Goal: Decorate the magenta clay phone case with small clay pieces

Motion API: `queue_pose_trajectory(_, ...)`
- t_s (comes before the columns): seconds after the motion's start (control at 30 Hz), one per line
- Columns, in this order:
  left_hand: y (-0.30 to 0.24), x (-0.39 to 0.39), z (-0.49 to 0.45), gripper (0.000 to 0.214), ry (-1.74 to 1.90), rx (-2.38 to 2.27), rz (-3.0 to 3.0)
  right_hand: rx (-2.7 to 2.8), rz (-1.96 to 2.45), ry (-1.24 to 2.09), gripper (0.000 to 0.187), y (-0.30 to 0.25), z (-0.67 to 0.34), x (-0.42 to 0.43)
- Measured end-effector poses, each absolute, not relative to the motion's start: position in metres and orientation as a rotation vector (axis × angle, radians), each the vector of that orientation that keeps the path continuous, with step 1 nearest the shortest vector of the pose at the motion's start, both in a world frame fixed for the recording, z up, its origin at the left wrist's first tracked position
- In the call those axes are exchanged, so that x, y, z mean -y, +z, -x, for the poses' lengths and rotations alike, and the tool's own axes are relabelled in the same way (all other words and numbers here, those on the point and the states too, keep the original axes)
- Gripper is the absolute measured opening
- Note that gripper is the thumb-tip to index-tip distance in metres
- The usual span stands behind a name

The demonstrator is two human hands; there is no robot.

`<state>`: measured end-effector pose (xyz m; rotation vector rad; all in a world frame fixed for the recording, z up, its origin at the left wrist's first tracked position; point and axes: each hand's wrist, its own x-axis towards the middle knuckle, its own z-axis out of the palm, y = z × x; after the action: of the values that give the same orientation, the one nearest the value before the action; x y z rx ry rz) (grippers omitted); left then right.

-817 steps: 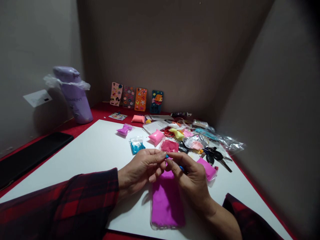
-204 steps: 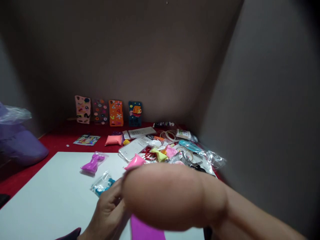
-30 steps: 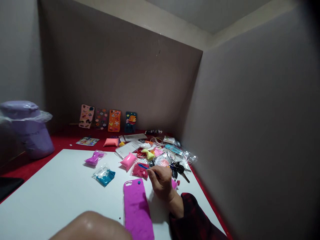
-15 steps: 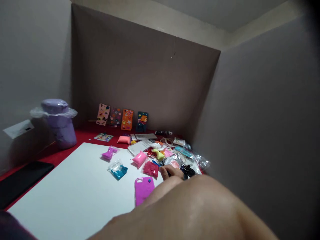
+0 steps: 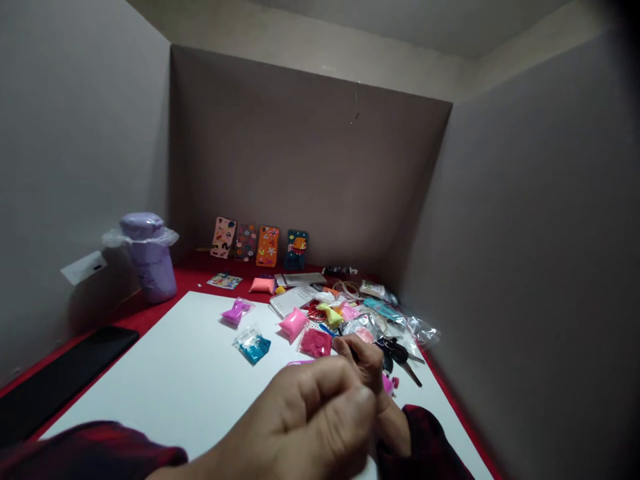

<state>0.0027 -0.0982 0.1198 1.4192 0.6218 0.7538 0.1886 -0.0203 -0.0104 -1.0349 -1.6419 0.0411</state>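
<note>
My left hand (image 5: 320,420) is large in the foreground, fingers curled and thumb pressed to the forefinger; what it pinches, if anything, is hidden. Just beyond it, my right hand (image 5: 363,360) is also closed, with something dark showing between its fingers that I cannot make out. A sliver of the purple phone case (image 5: 299,363) shows behind my left hand. Beside my right fingertips lies a packet of red clay (image 5: 316,343). Black-handled scissors (image 5: 397,353) rest to the right of my right hand. A pink clay packet (image 5: 293,323) sits farther left.
On the white board (image 5: 165,380) are a teal clay packet (image 5: 254,347) and a purple one (image 5: 236,311). Several decorated phone cases (image 5: 268,247) lean against the back wall. A lilac lidded container (image 5: 153,267) stands left, above a dark flat slab (image 5: 75,373). Clear wrappers (image 5: 420,327) lie right.
The view has shifted, so the table items sit farther right. A bare arm filled the foreground; now my closed left hand is there. The purple case is mostly covered, and the scissors show more fully.
</note>
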Motion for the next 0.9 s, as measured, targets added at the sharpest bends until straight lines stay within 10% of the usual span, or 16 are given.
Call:
queue_pose_trajectory(0.33, 0.021, 0.002, -0.007, 0.041, 1.118, -0.725, -1.387, 1.739, 0.956, -0.033, 0.029, -0.018, -0.189, 0.017)
queue_pose_trajectory(0.9, 0.013, 0.012, 0.005, 0.033, 1.157, -0.958, -1.655, 1.920, 0.900, 0.023, 0.022, -0.023, -0.183, 0.018)
